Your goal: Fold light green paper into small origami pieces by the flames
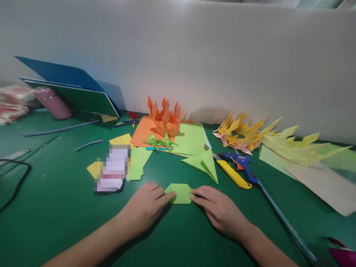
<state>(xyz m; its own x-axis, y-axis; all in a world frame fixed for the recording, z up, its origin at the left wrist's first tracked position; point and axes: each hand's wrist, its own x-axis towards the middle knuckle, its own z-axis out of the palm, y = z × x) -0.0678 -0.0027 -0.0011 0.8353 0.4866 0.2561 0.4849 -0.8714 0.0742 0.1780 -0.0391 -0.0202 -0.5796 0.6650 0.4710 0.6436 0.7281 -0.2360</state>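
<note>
A small piece of light green paper (182, 194) with folded corners lies on the green table between my hands. My left hand (148, 202) grips its left end, thumb on top. At the right end, my right hand (218, 205) pinches the edge between thumb and fingers. Just beyond the paper lies a larger folded green paper shape (203, 163) with pointed tips. Two small green folded paper pieces (160, 141) sit farther back, in front of an orange folded paper crown (165, 120).
A phone (112, 168) lies left of my hands near yellow paper scraps. On the right are a yellow utility knife (233, 174), a blue glue gun (243, 165) with a long glue stick, and yellow paper crowns (241, 131). A pink bottle (52, 102) stands far left.
</note>
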